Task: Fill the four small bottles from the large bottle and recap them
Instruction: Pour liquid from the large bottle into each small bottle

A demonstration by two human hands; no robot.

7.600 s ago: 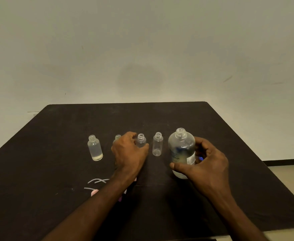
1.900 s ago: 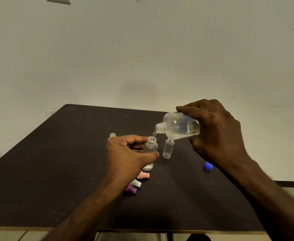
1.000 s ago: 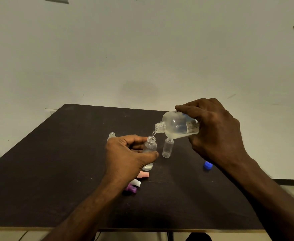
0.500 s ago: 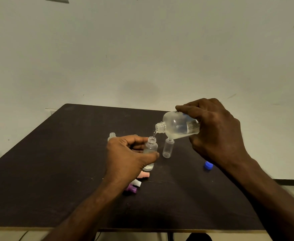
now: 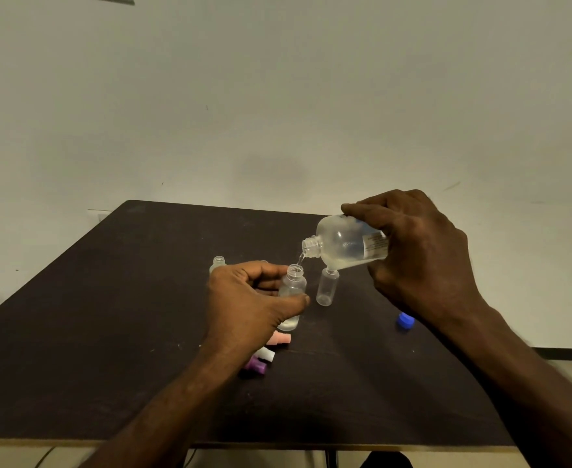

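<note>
tipping the large bottle (image 5: 345, 243) on its side in the right hand (image 5: 419, 255), fingers wrapped round it, trickling into the small bottle (image 5: 291, 292); gripping that one upright on the table (image 5: 109, 315) with the left hand (image 5: 247, 305), steadying against spills

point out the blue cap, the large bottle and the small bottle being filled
blue cap (image 5: 405, 321), head view, on its top
large bottle (image 5: 342, 243), head view, on its clear shoulder
small bottle being filled (image 5: 293, 285), head view, on its upper body
</note>
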